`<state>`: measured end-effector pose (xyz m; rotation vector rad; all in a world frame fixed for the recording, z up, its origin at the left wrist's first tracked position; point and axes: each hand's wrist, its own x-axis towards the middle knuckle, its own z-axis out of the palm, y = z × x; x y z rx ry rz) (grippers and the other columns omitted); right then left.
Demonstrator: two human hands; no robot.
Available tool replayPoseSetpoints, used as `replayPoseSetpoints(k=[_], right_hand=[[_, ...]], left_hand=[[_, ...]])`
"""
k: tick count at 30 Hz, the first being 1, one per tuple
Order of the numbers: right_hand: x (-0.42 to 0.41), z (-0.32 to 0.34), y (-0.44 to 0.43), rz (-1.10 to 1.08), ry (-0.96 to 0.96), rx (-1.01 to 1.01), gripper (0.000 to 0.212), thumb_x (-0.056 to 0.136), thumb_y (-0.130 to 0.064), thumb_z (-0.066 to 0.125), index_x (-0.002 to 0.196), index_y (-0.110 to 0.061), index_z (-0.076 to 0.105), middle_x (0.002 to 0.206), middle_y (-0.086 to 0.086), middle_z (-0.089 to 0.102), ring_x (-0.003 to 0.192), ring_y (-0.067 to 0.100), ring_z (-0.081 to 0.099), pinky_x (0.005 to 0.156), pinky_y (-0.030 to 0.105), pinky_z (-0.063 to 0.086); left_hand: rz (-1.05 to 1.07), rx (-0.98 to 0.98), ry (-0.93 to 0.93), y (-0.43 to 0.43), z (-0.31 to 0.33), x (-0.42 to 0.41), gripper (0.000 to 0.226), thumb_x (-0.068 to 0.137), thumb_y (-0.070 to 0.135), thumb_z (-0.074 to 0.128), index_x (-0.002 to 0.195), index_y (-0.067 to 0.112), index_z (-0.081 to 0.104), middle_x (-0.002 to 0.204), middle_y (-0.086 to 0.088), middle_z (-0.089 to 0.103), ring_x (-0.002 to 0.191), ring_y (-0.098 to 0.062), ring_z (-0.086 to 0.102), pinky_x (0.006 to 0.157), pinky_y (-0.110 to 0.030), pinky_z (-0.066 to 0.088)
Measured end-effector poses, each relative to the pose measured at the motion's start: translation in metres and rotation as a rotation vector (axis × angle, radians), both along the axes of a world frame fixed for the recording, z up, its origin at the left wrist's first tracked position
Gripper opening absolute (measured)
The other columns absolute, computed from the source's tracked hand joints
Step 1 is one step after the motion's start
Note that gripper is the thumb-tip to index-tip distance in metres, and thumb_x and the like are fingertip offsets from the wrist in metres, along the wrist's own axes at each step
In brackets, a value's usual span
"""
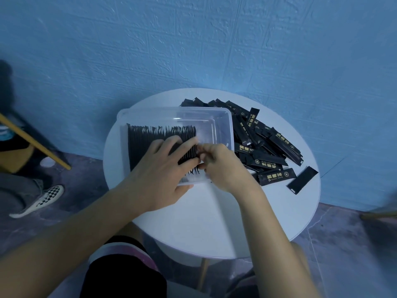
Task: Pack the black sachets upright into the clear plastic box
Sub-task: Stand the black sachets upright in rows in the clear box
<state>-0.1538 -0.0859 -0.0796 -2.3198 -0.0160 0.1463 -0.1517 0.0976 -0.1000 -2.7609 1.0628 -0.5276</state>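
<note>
2 forearms (86, 222) reach to the clear plastic box (227, 134), left hand (159, 168) flat on its upright row of black sachets (150, 136), right hand (219, 166) curled at the row's end, its hold unclear: best brace the row so the next slips in vertically.
</note>
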Motion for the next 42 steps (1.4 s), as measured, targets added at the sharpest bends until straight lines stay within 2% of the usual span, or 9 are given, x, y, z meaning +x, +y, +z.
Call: replayPoseSetpoints(k=[6,10,19,22,24,29,34,39,42], right_hand=[[-0.004,0.007,-0.002,0.049,0.024,-0.013,0.036,0.085,-0.028,0.033,0.103,-0.017,0.061,0.090,0.013,0.070,0.085,0.038,0.066,0.075,0.058,0.057],[-0.011,0.009,-0.009,0.030,-0.008,0.047,0.040,0.086,-0.028,0.034,0.111,-0.029,0.066,0.092,0.006,0.071,0.089,0.032,0.068,0.084,0.054,0.057],[-0.053,0.010,-0.068,-0.174,-0.102,0.656,0.026,0.104,-0.001,0.046,0.112,-0.007,0.070,0.087,0.012,0.073,0.076,0.020,0.068,0.075,0.028,0.060],[-0.059,-0.007,-0.102,-0.328,-0.170,0.509,0.024,0.102,-0.005,0.051,0.106,-0.014,0.073,0.085,0.005,0.075,0.079,0.019,0.071,0.082,0.038,0.061],[-0.061,-0.020,-0.126,-0.436,-0.274,0.169,0.023,0.100,-0.012,0.057,0.104,-0.025,0.075,0.085,-0.005,0.075,0.080,0.015,0.070,0.081,0.037,0.055],[-0.069,-0.038,-0.160,-0.532,-0.345,-0.352,0.040,0.091,0.003,0.051,0.113,-0.020,0.075,0.119,0.003,0.070,0.107,0.033,0.059,0.076,0.033,0.040],[-0.076,-0.044,-0.151,-0.472,-0.291,-0.364,0.045,0.092,0.004,0.049,0.122,-0.021,0.072,0.121,0.001,0.070,0.110,0.030,0.059,0.075,0.032,0.038],[-0.081,-0.039,-0.136,-0.354,-0.231,0.076,0.042,0.095,0.000,0.055,0.109,-0.036,0.072,0.101,-0.014,0.073,0.089,0.005,0.067,0.086,0.020,0.051],[-0.079,-0.037,-0.149,-0.359,-0.348,-0.103,0.039,0.092,0.001,0.061,0.113,-0.030,0.073,0.104,-0.011,0.071,0.089,0.016,0.064,0.083,0.030,0.049]], left_hand=[[-0.024,-0.036,0.042,0.001,-0.002,0.002,0.054,0.089,0.058,0.050,0.135,0.031,0.056,0.161,0.000,0.031,0.131,-0.033,0.040,0.101,-0.049,0.036],[-0.023,-0.043,0.074,0.002,-0.003,0.004,0.055,0.090,0.059,0.045,0.137,0.033,0.055,0.160,0.001,0.032,0.133,-0.032,0.038,0.104,-0.050,0.036],[-0.006,-0.050,0.100,0.001,-0.003,0.004,0.052,0.091,0.059,0.042,0.135,0.033,0.055,0.161,0.000,0.031,0.134,-0.030,0.036,0.105,-0.049,0.034],[0.001,-0.047,0.110,0.001,-0.001,0.004,0.053,0.091,0.060,0.040,0.136,0.034,0.054,0.161,0.001,0.031,0.135,-0.030,0.036,0.105,-0.050,0.036],[0.005,-0.042,0.116,0.001,-0.001,0.005,0.053,0.091,0.060,0.039,0.136,0.034,0.054,0.161,0.001,0.031,0.135,-0.030,0.036,0.106,-0.051,0.036],[0.012,-0.026,0.123,0.001,0.000,0.007,0.055,0.092,0.060,0.038,0.137,0.034,0.053,0.161,0.001,0.031,0.134,-0.030,0.036,0.105,-0.052,0.036],[0.019,-0.027,0.110,-0.001,-0.001,0.006,0.055,0.091,0.060,0.038,0.136,0.033,0.055,0.161,0.000,0.033,0.132,-0.031,0.038,0.103,-0.052,0.038],[0.016,-0.032,0.113,-0.001,0.000,0.007,0.055,0.092,0.060,0.038,0.136,0.033,0.055,0.160,-0.001,0.034,0.132,-0.031,0.038,0.103,-0.053,0.039],[0.018,-0.034,0.116,-0.001,-0.001,0.008,0.055,0.091,0.060,0.039,0.136,0.033,0.056,0.161,0.000,0.033,0.132,-0.031,0.038,0.103,-0.052,0.037]])
